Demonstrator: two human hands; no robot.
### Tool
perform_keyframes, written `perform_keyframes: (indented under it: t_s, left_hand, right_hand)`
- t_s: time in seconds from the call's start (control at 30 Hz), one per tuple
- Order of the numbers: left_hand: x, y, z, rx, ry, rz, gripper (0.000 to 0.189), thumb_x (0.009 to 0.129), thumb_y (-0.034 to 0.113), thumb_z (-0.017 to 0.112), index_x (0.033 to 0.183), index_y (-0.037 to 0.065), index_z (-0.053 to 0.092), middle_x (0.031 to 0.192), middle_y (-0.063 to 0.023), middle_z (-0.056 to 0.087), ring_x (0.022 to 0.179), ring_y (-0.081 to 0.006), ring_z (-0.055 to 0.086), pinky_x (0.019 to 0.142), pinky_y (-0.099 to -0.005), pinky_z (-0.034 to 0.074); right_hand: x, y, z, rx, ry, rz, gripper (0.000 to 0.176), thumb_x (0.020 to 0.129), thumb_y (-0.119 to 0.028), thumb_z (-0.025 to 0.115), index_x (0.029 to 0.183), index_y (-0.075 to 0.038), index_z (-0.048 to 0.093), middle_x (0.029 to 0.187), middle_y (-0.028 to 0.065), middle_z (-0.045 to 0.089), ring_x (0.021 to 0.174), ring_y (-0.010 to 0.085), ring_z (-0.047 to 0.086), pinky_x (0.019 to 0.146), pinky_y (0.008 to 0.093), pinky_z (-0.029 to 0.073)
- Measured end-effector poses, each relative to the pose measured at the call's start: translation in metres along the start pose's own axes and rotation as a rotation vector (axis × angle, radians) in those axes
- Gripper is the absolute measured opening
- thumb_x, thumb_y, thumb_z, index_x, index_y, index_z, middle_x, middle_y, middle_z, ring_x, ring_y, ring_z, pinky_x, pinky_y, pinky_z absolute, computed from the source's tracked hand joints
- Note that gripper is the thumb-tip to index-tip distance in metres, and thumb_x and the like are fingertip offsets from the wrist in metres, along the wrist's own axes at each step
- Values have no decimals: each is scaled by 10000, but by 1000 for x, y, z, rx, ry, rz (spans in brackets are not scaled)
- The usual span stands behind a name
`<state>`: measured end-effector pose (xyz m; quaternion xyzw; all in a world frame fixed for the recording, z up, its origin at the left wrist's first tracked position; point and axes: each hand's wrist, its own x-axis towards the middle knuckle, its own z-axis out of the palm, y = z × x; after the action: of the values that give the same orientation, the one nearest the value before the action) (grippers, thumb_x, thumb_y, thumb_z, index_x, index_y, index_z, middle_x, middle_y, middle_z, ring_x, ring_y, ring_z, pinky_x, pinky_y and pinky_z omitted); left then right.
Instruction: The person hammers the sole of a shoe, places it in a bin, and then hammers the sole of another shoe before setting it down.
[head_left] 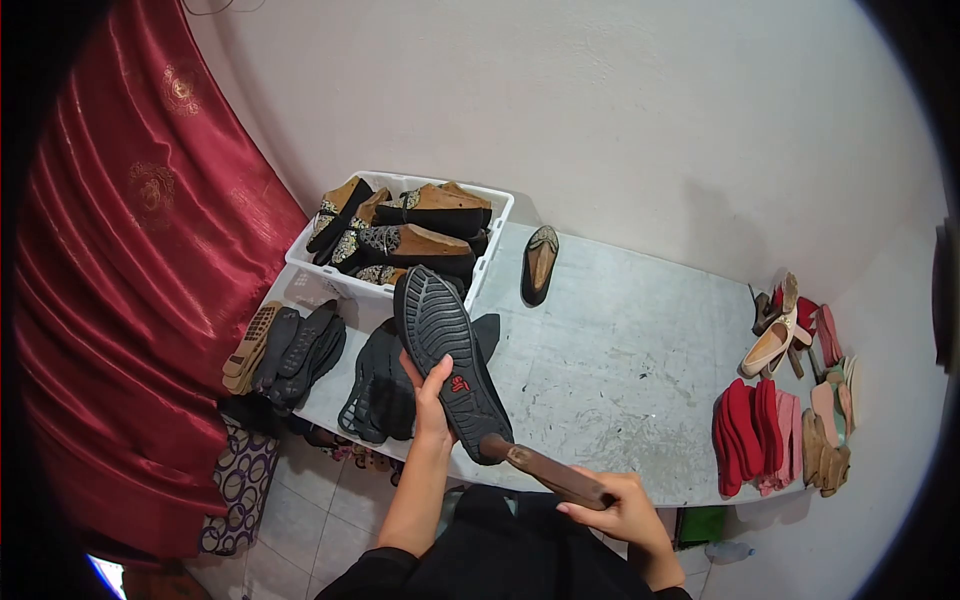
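Observation:
My left hand (432, 400) is wrapped around a black shoe sole (445, 345), fingers behind it and thumb on its near face. Its ridged tread faces me, toe end up, with small red lettering in the middle; whatever is on its far side is hidden. In my right hand (625, 510), closed around it, is a brown hammer (555, 474) whose narrow end overlaps the heel of the sole. Behind my left hand, black soles (377, 385) lie stacked on the table (590, 400).
A white plastic crate (503, 215) full of black shoes stands at the back left. One finished-looking shoe (540, 265) sits beside it. More soles (300, 345) lie at the left edge. Red soles (745, 430) and light shoes (768, 348) crowd the right end. A red curtain (130, 300) hangs left.

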<state>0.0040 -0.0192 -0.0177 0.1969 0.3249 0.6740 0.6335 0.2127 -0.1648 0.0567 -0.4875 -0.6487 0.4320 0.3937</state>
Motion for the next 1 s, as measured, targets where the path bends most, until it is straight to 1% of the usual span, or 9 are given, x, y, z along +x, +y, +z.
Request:
perform_keyframes:
  t_s: [0.1, 0.17, 0.27, 0.37, 0.5, 0.6, 0.9, 0.97, 1.0]
  left_hand:
    - [0, 2, 3, 110, 19, 124, 594, 777, 99, 591, 1288, 148, 292, 1124, -127, 469, 955, -228, 541, 760, -346, 499]
    - [0, 5, -1, 19, 21, -9, 593, 779, 119, 590, 1288, 146, 287, 1122, -127, 471, 953, -231, 541, 757, -355, 500]
    - [6, -1, -9, -5, -12, -47, 587, 779, 137, 592, 1283, 142, 290, 1123, -128, 473, 949, -227, 545, 756, -356, 502]
    - [0, -2, -2, 62, -1, 56, 575, 777, 129, 592, 1273, 141, 301, 1120, -128, 475, 947, -222, 546, 753, -353, 503]
    - [-8, -2, 3, -29, -56, -63, 619, 779, 103, 589, 1298, 149, 255, 1130, -131, 464, 950, -227, 545, 755, -348, 504]
    - [-16, -1, 18, 80, -72, 82, 707, 776, 65, 592, 1327, 163, 161, 1159, -150, 426, 950, -235, 545, 753, -342, 513]
    - [-29, 0, 24, 17, -144, -33, 722, 774, 64, 590, 1332, 181, 147, 1163, -157, 420, 979, -253, 536, 751, -354, 520]
    - [-32, -8, 20, 8, -150, -62, 728, 773, 59, 588, 1335, 184, 143, 1165, -157, 420, 982, -252, 536, 759, -355, 518]
    - [-31, -11, 20, 1, -158, -86, 734, 771, 54, 586, 1338, 188, 138, 1167, -157, 421, 985, -251, 536, 767, -356, 516]
  right_hand:
    - [1, -1, -6, -58, -25, -2, 439, 706, -78, 699, 1133, -119, 603, 862, 107, 666, 704, 157, 636, 654, 244, 479]
    - [-2, -4, -7, -77, -44, 3, 439, 707, -81, 701, 1133, -120, 604, 859, 107, 666, 705, 152, 633, 647, 242, 477]
    - [1, -6, -6, -70, -20, 13, 440, 707, -94, 705, 1134, -115, 601, 861, 113, 663, 715, 151, 632, 648, 244, 477]
    - [7, -2, -2, -70, -2, -9, 451, 700, -89, 715, 1136, -108, 599, 850, 123, 657, 716, 157, 629, 642, 246, 473]
    - [11, -5, -2, -41, 96, 3, 461, 684, -58, 726, 1126, -65, 595, 819, 132, 646, 700, 162, 617, 630, 247, 464]
    - [17, -8, -4, -108, 86, 38, 462, 684, -56, 726, 1126, -51, 591, 824, 127, 646, 693, 158, 613, 628, 247, 463]
    - [23, 0, -2, -79, 293, -63, 443, 692, -111, 729, 1099, -6, 591, 768, 123, 644, 660, 119, 595, 603, 240, 458]
    - [22, 6, 0, 54, 322, 98, 415, 694, -129, 727, 1062, 14, 604, 736, 116, 638, 638, 121, 592, 587, 241, 453]
    - [34, -4, 0, -80, 375, -131, 379, 689, -140, 731, 1010, 29, 619, 708, 106, 628, 616, 113, 579, 563, 244, 445]
